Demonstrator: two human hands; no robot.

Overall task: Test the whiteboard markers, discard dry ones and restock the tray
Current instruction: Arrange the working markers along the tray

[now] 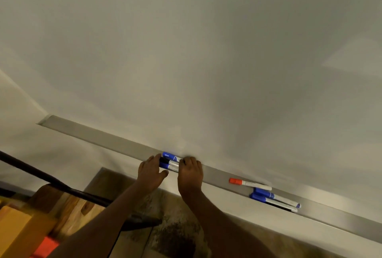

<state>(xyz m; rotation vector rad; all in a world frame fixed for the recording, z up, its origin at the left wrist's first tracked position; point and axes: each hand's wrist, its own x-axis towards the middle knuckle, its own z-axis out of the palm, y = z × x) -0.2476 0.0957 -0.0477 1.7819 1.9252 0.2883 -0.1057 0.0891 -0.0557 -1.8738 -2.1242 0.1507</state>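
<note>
A long grey tray (99,133) runs along the bottom of the whiteboard (186,51). Three markers lie bunched on it: two blue-capped (168,156) and one black-capped (165,161). My left hand (149,172) touches their capped ends with straight fingers. My right hand (190,172) curls its fingers over their other ends. Further right on the tray lie a red-capped marker (248,183) and two blue-capped markers (272,199) side by side.
A dark rod (51,181) crosses the lower left. Below it are wooden pieces (62,202), a yellow block (18,228) and a red object (46,247). A patterned floor (165,226) lies under the tray.
</note>
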